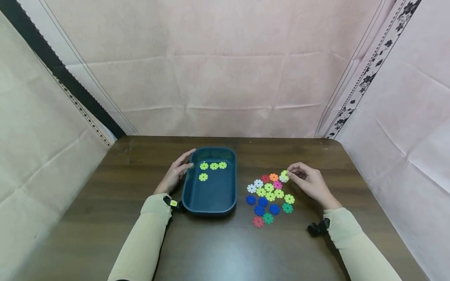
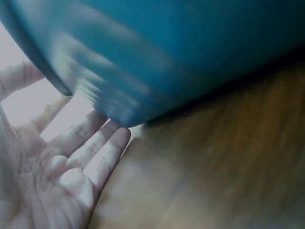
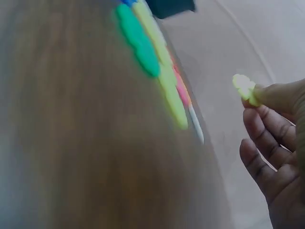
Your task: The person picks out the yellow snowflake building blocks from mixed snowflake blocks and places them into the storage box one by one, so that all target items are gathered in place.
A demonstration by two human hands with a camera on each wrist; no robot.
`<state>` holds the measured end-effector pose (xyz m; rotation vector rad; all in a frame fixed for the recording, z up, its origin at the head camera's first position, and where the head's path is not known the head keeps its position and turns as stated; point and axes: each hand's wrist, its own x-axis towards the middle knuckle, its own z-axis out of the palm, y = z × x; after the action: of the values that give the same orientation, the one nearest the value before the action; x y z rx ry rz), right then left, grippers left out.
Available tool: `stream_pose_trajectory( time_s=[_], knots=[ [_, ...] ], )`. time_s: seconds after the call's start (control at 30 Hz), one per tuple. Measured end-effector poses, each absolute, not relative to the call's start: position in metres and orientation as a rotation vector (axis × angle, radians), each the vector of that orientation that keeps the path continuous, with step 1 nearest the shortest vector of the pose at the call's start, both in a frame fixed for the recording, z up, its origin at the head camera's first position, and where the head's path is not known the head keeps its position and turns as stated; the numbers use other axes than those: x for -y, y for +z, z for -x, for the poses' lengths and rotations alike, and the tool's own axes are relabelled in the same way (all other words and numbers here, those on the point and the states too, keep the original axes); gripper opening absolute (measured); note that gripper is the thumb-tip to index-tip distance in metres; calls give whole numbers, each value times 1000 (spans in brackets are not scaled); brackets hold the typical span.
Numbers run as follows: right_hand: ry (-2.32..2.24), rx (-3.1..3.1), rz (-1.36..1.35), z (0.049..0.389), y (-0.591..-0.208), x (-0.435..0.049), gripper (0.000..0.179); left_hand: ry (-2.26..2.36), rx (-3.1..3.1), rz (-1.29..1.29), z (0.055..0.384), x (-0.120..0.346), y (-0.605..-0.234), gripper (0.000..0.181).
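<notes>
My left hand (image 1: 176, 171) holds the left side of a dark blue tray (image 1: 211, 199). Its thumb lies at the rim, and its fingers rest against the outer wall in the left wrist view. Several yellow-green flower-shaped discs lie inside the tray toward its far end. Between thumb and fingertips, my right hand (image 1: 311, 183) pinches a yellow-green flower-shaped disc (image 3: 245, 89), seen raised off the table in the right wrist view. Just below it in the head view is a white disc (image 1: 283, 178), at the far right of a loose group of discs.
The group on the brown table (image 1: 225, 253) includes blue discs (image 1: 259, 210), green discs (image 1: 268, 218), red ones, an orange disc (image 1: 274, 177), a pink disc (image 1: 277, 185) and more yellow-green discs (image 1: 270, 196). Pale cloth (image 1: 225, 86) hangs behind and at both sides.
</notes>
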<state>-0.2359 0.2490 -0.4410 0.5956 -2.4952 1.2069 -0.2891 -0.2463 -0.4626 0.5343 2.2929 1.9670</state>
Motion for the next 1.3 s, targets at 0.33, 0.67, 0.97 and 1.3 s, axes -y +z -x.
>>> stream_pose_trajectory(
  time_s=[0.33,0.67,0.97,1.3],
  knots=[
    [1288,2493,-1077,258,-404,-158,10,2008,-2214,-511,286,245,-461,54],
    [1098,2583,-1373,286,-392,-71,14,2033,-2190,-505,285,244,-462,55],
    [811,2827,-1305,301,-402,-35,11,2040,-2180,-558,287,242,-464,55],
    [635,2839,-1260,302,-405,-27,12,2059,-2178,-525,286,244,-463,53]
  ],
)
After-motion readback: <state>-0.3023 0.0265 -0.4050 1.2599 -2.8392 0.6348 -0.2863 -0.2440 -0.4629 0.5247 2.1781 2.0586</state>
